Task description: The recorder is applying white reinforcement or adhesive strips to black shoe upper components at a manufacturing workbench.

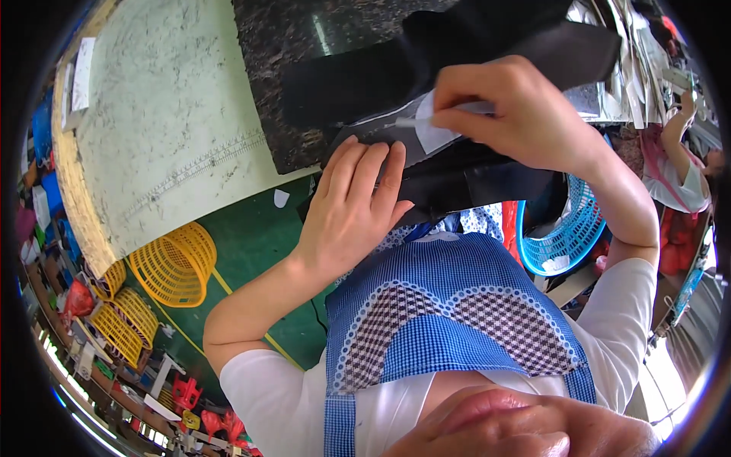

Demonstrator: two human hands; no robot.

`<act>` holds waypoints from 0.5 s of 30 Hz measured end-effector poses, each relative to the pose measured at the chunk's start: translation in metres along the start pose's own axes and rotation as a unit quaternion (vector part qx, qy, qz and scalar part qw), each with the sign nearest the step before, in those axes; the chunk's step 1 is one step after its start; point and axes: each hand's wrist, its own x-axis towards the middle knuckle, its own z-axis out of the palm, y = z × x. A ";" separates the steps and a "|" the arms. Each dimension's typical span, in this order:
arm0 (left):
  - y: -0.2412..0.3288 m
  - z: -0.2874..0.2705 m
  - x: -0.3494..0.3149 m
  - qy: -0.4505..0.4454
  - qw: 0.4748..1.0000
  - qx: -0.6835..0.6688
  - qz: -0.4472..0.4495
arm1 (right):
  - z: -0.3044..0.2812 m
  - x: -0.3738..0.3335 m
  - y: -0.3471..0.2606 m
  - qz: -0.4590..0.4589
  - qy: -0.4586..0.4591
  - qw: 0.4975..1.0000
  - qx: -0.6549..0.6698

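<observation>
My left hand (346, 202) lies with its fingers stretched out over the near edge of a dark grey sheet piece (412, 152). My right hand (514, 110) is closed in a pinch on a slim whitish pen-like stick (410, 122), its tip pointing left over the dark piece. Just under the right fingers is a white paper-like piece (431, 138), partly hidden by them. Black sheet material (343, 85) spreads beyond both hands, and more black material (495, 186) hangs toward my lap. Beneath lies a dark speckled slab (263, 57).
A pale, stained board (167, 91) with ruler markings covers the left of the table. Yellow baskets (173, 263) stand on the green floor (251, 236). A blue basket (563, 236) is at my right. Another person (678, 167) sits at far right beside stacked sheets (636, 65).
</observation>
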 end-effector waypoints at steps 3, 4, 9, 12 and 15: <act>-0.005 0.003 -0.005 0.023 0.999 -0.029 -0.005 | 0.014 0.020 0.001 -0.020 -0.067 0.996 -0.059; -0.007 0.004 -0.006 0.030 0.999 -0.030 0.005 | 0.017 0.024 0.000 -0.033 -0.064 0.994 -0.082; -0.011 0.000 -0.007 0.049 0.999 0.002 0.010 | 0.014 0.042 0.002 -0.002 -0.125 0.988 -0.090; -0.013 0.006 -0.009 0.073 0.997 -0.009 0.002 | 0.014 0.047 0.003 -0.021 -0.128 0.989 -0.071; -0.018 0.002 -0.006 0.067 0.998 0.007 0.010 | 0.015 0.051 0.000 0.002 -0.137 0.987 -0.082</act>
